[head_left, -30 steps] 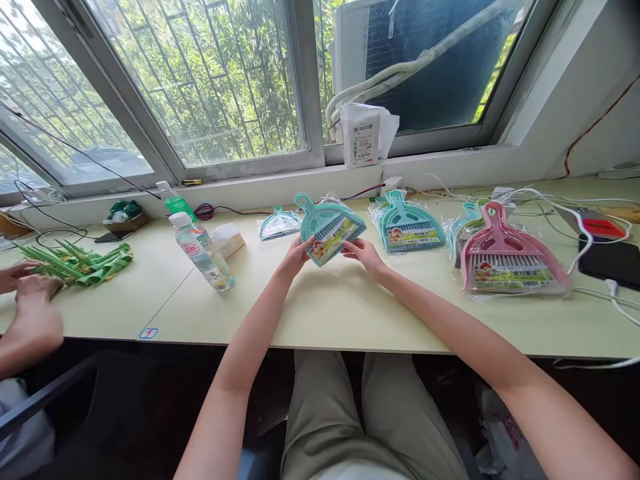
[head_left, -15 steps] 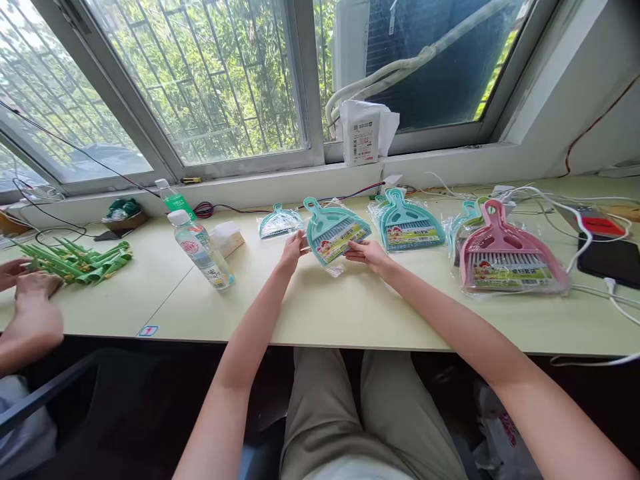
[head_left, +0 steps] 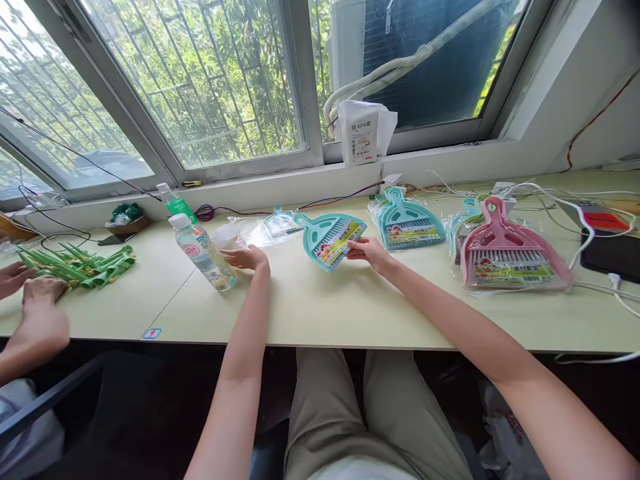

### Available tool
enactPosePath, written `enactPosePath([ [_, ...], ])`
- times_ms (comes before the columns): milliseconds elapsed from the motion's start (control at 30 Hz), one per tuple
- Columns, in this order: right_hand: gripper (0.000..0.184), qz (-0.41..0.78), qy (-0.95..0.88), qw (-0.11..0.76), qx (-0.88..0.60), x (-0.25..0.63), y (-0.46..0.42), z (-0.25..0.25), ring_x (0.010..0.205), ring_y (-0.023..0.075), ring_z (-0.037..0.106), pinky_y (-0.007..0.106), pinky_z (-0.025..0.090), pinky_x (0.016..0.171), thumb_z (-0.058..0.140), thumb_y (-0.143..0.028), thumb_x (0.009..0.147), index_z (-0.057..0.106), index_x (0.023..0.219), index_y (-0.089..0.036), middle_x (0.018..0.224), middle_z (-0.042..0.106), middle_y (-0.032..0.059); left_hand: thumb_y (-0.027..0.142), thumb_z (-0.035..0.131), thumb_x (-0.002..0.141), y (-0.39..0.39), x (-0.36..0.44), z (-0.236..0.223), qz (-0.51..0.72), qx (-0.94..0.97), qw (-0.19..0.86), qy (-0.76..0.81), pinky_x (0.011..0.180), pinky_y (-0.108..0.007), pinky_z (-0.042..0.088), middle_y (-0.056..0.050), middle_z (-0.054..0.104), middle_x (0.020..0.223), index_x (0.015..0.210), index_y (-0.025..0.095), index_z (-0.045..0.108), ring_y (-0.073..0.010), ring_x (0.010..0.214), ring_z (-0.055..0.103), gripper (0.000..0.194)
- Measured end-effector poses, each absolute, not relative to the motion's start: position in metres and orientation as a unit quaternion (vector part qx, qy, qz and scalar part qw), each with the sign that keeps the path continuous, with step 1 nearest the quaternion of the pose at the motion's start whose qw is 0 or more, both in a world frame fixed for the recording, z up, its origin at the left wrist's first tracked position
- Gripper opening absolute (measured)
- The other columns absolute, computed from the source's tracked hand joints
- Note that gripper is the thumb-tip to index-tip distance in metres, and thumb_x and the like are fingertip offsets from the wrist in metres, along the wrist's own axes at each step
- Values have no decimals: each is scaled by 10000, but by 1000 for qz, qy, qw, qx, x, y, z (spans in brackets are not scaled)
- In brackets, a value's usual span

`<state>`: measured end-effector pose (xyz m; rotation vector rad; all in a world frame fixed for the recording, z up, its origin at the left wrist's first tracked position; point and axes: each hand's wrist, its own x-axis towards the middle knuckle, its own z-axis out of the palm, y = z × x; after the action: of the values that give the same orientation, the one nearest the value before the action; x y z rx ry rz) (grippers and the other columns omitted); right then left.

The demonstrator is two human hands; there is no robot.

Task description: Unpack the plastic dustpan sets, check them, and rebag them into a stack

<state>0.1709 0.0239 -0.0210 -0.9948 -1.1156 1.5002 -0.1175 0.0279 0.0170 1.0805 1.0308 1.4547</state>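
Note:
My right hand grips the lower right corner of a teal dustpan and brush set, held tilted over the table with its handle to the upper left. The brush bristles and a green-yellow label show on its front. My left hand is away from the set, fingers stretched out leftward beside a clear water bottle. Just behind this hand lies a crumpled clear plastic bag. Another teal set rests farther back, partly covered by the film.
Wrapped teal sets and a pink set lie on the right. White cables and a black phone are beyond. A green-labelled bottle stands behind. At far left, another person's hands touch green strips.
My left hand has let go of the dustpan set and moved left toward the bottle. Clear plastic has come off the set and now lies behind that hand. My right hand keeps its hold.

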Motion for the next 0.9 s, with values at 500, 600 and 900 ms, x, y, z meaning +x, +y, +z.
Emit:
enactPosePath([
  [500,74,376,-655,355,-551,184,36,-21,608,216,710,361,582,691,673,-167,838,679,904,-133,737,738,83,473,507,917,40,-60,-11,674,458,340,469,1021,-320,424,-73,644,1200,1136,214,617,-234,1246,537,356],
  [600,468,128,-720,277,-624,192,34,-21,832,300,725,396,530,803,749,-169,781,602,1223,-125,859,749,146,462,444,952,32,-65,-2,694,430,245,523,1026,-307,388,-78,609,1238,1229,234,562,-238,1299,479,378],
  [900,353,-32,-786,424,-448,155,-8,5,1172,281,566,370,487,903,424,-338,989,548,1295,-211,1265,624,122,519,484,943,-10,-30,-5,605,610,229,458,778,-298,418,-24,608,801,1316,253,500,-191,772,572,458],
])
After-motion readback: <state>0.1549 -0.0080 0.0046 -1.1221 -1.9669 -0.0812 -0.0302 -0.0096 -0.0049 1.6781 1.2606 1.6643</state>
